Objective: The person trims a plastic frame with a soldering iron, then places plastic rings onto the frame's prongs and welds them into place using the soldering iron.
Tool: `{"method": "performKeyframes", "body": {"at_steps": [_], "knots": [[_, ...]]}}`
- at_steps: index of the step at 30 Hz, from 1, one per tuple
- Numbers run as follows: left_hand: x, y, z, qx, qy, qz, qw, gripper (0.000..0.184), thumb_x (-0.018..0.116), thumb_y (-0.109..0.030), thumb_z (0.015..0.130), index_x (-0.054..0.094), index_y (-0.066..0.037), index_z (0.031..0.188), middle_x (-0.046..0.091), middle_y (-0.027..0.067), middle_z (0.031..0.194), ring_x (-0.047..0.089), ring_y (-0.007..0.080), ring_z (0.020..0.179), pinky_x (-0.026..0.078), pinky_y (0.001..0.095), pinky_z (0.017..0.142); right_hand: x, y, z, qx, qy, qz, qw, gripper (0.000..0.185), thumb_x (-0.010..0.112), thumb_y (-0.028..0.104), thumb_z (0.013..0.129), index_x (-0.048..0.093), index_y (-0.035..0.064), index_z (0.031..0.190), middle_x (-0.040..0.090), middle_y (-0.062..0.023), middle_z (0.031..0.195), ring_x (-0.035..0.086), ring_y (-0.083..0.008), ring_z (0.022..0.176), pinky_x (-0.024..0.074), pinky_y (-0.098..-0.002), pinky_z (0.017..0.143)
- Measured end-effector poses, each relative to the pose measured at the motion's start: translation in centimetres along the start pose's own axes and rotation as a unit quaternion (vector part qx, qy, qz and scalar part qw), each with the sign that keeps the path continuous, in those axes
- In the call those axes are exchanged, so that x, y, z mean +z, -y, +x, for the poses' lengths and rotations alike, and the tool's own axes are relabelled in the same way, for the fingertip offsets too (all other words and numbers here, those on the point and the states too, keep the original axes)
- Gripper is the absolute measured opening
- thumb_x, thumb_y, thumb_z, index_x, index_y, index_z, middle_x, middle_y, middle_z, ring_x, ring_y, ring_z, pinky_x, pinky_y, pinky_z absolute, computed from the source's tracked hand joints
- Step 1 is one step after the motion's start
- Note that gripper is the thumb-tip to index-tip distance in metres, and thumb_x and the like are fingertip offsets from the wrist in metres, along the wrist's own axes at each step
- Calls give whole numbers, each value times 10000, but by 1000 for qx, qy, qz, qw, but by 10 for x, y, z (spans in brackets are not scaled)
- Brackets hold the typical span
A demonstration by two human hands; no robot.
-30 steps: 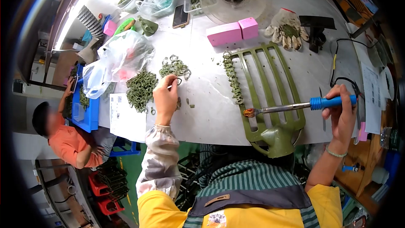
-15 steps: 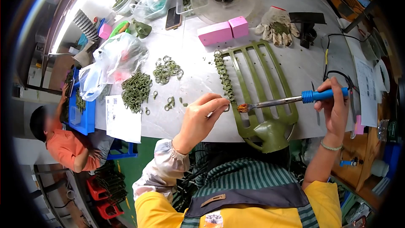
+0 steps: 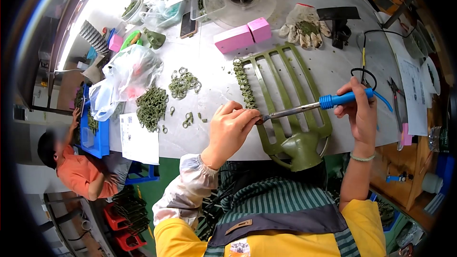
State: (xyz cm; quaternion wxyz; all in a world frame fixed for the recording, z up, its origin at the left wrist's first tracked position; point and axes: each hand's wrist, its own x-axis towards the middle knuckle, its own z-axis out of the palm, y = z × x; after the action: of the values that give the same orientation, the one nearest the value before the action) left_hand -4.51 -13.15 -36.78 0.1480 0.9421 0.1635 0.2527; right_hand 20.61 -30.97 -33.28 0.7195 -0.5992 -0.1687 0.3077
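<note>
My left hand [image 3: 228,131] is pinched at the lower end of a column of green rings [image 3: 243,83] on the left edge of a green slatted piece [image 3: 297,109]. Whatever lies between its fingertips is too small to make out; a ring showed there half a second ago. In my right hand [image 3: 358,109] is the blue handle of a soldering iron [image 3: 328,101], whose tip meets my left fingertips and is partly hidden by them. Loose green rings lie in a large pile [image 3: 152,107] and a smaller pile [image 3: 183,83] to the left.
Pink blocks [image 3: 234,39], a stained glove [image 3: 306,27], a phone [image 3: 188,24] and a clear round cover [image 3: 238,4] lie toward the back. Plastic bags [image 3: 131,74] and a paper sheet [image 3: 138,138] are at left. A black cable [image 3: 364,72] runs at right. Another person [image 3: 78,173] sits far left.
My left hand has gone from the ring piles to the slatted piece's left edge. My right hand has shifted left with the iron, bringing its tip to my left fingertips.
</note>
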Motion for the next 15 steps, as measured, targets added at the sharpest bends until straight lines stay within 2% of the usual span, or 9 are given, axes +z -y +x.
{"method": "performKeyframes", "body": {"at_steps": [8,9,12,13,14,15], "knots": [[-3,3,1,-1,15,12,1000,133,785,-143,799,742,-107,920,728,-11,830,618,207,844,494,351,765,-20,20,-3,-30,-33,-28,999,391,662,381,961,683,12,834,681,-75,717,660,-152,493,531,-239,430],[-10,3,6,29,20,2,999,121,769,-94,818,732,-95,932,726,6,852,629,194,806,496,323,699,-21,23,-5,-33,-44,-35,998,387,659,376,963,670,16,821,670,-70,716,653,-147,484,525,-236,425],[-24,23,11,-95,-32,-132,986,126,733,-21,840,719,-71,955,718,45,885,635,175,752,490,289,624,-29,25,-2,-49,-37,-29,998,386,659,375,961,659,17,815,661,-68,714,648,-145,481,525,-235,429],[-27,40,11,-143,-70,-125,979,146,698,33,852,707,-42,977,697,83,894,642,171,717,494,274,587,-29,27,-3,-49,-44,-29,997,384,655,378,963,652,21,823,651,-65,704,652,-143,492,525,-232,433],[-28,64,9,-157,-87,-59,982,148,680,42,859,699,-21,992,678,95,897,653,186,732,520,283,619,-29,27,-3,-54,-44,-28,997,385,652,380,965,652,20,828,652,-66,703,654,-143,495,523,-230,433],[-30,93,4,-147,-60,41,986,172,656,36,869,690,-19,1028,674,107,973,668,237,821,545,323,709,-29,27,-2,-60,-43,-27,997,387,650,382,967,653,19,833,652,-67,702,655,-142,499,522,-229,433]]}}
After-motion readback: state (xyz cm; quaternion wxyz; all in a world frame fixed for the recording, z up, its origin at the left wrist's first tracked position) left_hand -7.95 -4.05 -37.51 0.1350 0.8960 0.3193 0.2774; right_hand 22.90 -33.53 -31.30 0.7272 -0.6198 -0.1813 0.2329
